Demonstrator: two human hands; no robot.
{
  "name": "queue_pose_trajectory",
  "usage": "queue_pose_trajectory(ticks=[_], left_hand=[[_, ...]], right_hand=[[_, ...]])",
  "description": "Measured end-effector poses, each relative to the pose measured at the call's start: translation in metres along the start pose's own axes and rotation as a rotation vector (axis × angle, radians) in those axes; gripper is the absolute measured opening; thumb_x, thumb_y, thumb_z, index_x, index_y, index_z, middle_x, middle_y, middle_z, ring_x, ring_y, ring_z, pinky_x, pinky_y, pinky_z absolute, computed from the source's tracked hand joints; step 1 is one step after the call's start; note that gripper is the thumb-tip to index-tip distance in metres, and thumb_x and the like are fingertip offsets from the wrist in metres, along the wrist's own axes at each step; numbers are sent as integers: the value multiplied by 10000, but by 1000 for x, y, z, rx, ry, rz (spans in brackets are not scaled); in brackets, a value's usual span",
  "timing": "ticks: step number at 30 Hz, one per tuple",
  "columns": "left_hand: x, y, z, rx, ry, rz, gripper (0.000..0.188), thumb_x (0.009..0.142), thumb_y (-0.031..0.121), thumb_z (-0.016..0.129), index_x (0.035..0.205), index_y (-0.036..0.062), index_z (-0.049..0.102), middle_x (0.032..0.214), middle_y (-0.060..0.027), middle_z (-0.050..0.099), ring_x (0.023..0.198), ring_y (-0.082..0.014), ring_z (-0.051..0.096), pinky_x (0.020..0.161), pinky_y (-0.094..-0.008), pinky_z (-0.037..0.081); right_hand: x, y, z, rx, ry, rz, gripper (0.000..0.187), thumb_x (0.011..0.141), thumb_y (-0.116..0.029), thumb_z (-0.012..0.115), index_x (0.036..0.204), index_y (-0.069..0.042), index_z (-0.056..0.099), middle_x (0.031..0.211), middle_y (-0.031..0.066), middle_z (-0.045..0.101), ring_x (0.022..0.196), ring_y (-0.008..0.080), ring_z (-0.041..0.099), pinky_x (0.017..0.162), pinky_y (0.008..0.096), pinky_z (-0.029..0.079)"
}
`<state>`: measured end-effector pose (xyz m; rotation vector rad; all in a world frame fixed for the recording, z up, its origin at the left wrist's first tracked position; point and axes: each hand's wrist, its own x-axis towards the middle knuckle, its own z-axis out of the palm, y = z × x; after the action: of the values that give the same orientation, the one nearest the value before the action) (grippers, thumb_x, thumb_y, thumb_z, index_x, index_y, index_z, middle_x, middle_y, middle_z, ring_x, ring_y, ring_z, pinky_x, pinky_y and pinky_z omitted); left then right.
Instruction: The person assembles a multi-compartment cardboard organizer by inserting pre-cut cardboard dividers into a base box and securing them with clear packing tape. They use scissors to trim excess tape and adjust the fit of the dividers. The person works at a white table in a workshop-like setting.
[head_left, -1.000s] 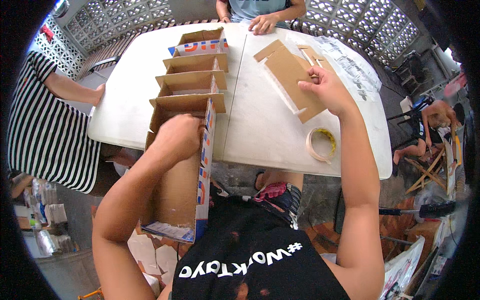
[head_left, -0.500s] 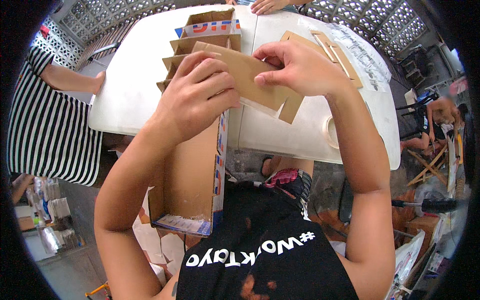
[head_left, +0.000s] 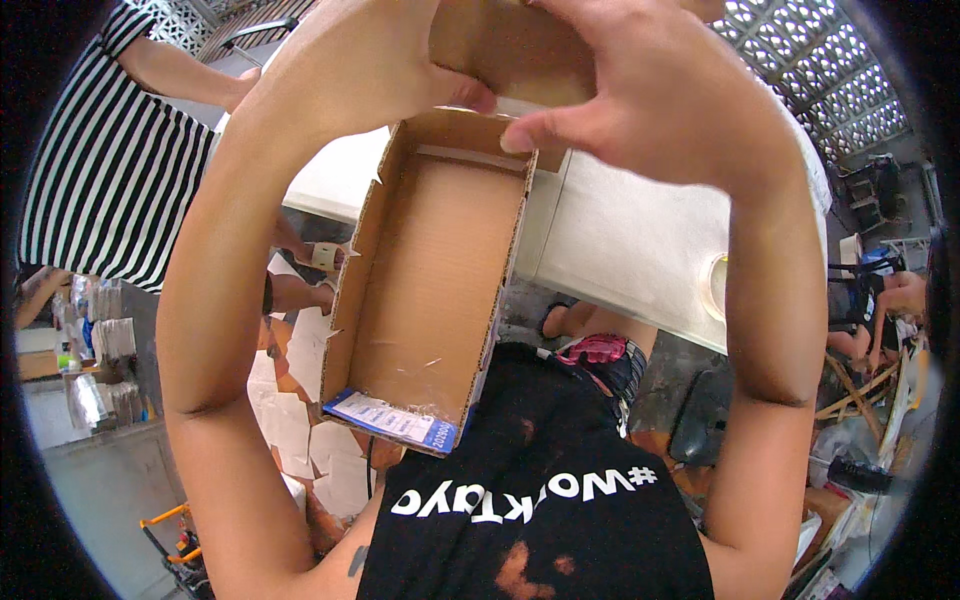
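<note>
Both my hands are raised at the top of the view around a flat brown cardboard piece (head_left: 510,45), one at each end. My left hand (head_left: 385,75) grips its left side, with the thumb pointing inward. My right hand (head_left: 655,95) has its thumb by the lower edge and its other fingers partly out of view. Below them a long open cardboard box (head_left: 425,270) projects past the table edge towards me. A blue and white label lies at its near end. The near part of the box holds no dividers; its far part is hidden behind my hands.
The white folding table (head_left: 630,230) carries a roll of tape (head_left: 718,285) near its right edge. At left stands a person in a striped shirt (head_left: 115,165), a hand by the table. Another person (head_left: 880,310) is at far right. Cardboard scraps (head_left: 310,445) lie below the box.
My view has tilted down and nearer. My hands and the cardboard piece now appear higher in the picture, over the box, and the dividers in its far part have gone out of sight.
</note>
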<state>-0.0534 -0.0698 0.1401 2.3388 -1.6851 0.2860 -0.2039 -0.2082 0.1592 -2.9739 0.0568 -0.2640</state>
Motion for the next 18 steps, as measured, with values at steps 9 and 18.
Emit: queue_pose_trajectory(ticks=[9,18], left_hand=[[-3,-24,22,-53,-46,150,840,718,411,845,1389,47,495,1198,-225,652,1159,-386,605,1025,-484,426],[-8,-35,29,-254,-14,-16,990,736,390,864,1492,25,341,1338,-242,558,1146,-364,614,993,-469,505]], right_hand=[[9,38,63,167,241,-226,640,671,-166,854,1231,-18,582,1059,217,665,965,385,654,854,414,518],[-6,50,61,216,133,-82,692,664,-196,888,1250,-18,566,1095,205,667,991,378,658,853,414,519]])
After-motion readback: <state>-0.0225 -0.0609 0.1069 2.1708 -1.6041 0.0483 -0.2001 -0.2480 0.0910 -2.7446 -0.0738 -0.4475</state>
